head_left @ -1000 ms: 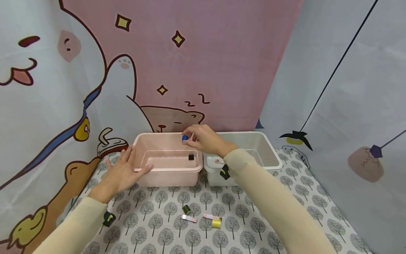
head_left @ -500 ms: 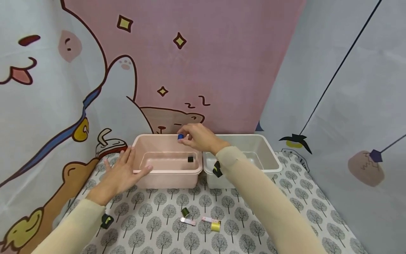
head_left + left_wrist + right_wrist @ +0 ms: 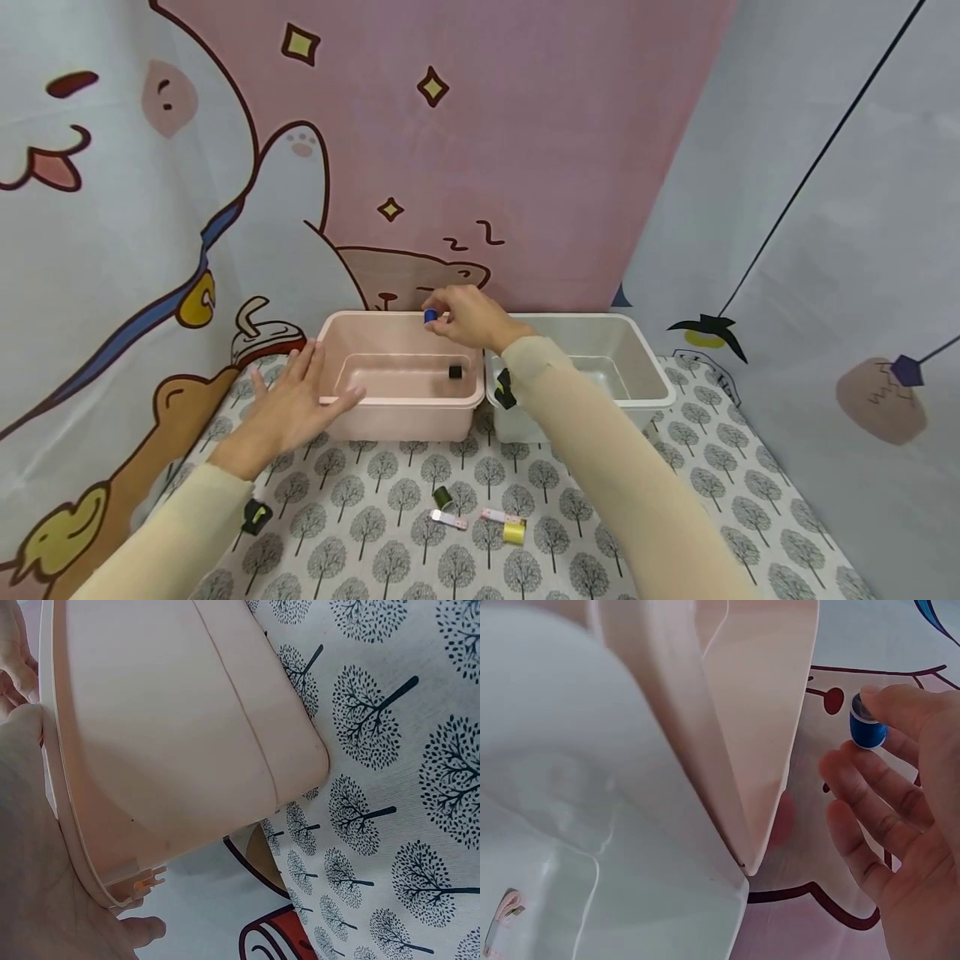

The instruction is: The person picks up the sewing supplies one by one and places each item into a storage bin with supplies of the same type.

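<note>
My right hand [image 3: 468, 317] pinches a blue thread spool [image 3: 868, 729] between thumb and fingertips. In the head view the spool appears over the back rim of the pink bin [image 3: 401, 403], toward its right end. My left hand [image 3: 292, 408] lies at that bin's left front corner, its fingers spread. The left wrist view has its thumb and palm against the bin's rim [image 3: 66, 787]. A black spool [image 3: 455, 372] sits on the pink bin's floor at the right.
A white bin [image 3: 645, 402] adjoins on the right, holding a small pink and metallic thing [image 3: 507, 915]. On the tree-patterned cloth lie a dark green spool [image 3: 442, 498], a yellow spool [image 3: 513, 532] and two small pink-and-white pieces, one [image 3: 448, 520] on the left. Printed curtains [image 3: 525, 150] stand behind.
My right hand has shifted a little left and toward the back with the blue thread spool still pinched. The left hand keeps its place at the pink bin's corner.
</note>
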A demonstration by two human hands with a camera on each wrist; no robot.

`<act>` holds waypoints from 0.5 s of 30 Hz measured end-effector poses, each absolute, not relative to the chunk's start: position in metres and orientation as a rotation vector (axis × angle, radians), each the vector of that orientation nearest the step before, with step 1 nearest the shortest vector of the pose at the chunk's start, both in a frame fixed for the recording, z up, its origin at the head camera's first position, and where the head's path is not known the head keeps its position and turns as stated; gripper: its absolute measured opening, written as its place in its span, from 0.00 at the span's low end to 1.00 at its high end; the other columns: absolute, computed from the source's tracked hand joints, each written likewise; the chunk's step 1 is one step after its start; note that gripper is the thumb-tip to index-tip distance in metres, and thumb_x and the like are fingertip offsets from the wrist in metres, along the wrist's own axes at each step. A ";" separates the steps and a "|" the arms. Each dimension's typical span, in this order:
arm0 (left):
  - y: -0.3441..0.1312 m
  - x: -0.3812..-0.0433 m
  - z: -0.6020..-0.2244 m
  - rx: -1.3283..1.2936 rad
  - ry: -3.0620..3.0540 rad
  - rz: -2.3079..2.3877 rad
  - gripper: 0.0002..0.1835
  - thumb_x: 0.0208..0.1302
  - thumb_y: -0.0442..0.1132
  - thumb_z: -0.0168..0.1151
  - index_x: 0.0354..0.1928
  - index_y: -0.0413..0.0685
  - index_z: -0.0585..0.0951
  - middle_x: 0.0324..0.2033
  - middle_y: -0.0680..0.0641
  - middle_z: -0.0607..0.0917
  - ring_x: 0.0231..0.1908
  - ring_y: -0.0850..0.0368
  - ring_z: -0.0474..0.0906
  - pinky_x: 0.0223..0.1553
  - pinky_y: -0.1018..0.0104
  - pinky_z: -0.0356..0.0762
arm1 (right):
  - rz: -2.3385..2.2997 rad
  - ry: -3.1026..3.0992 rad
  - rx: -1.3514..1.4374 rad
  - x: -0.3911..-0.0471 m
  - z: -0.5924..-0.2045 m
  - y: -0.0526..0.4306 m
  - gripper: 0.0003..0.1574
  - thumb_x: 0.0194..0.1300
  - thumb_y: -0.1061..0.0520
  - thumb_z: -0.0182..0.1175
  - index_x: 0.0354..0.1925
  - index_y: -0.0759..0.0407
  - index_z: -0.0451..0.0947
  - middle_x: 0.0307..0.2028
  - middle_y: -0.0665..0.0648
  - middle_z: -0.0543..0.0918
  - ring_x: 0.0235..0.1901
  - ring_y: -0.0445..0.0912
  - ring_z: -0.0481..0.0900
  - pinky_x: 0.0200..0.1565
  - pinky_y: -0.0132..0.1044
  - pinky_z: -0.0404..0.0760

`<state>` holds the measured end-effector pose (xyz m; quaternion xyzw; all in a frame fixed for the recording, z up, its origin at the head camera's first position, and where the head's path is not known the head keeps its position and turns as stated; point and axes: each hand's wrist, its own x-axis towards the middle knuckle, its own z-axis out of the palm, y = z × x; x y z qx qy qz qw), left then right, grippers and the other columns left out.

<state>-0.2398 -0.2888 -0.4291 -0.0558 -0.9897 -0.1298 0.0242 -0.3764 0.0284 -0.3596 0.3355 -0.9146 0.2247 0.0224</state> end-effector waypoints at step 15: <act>-0.288 -0.239 -0.429 -0.163 -3.064 -0.401 0.68 0.81 0.85 0.44 0.95 0.35 0.42 0.95 0.28 0.43 0.91 0.14 0.45 0.78 0.01 0.26 | 0.666 -2.872 1.002 -0.379 -0.355 0.023 0.24 0.83 0.49 0.75 0.70 0.56 0.89 0.61 0.58 0.95 0.62 0.53 0.93 0.67 0.50 0.92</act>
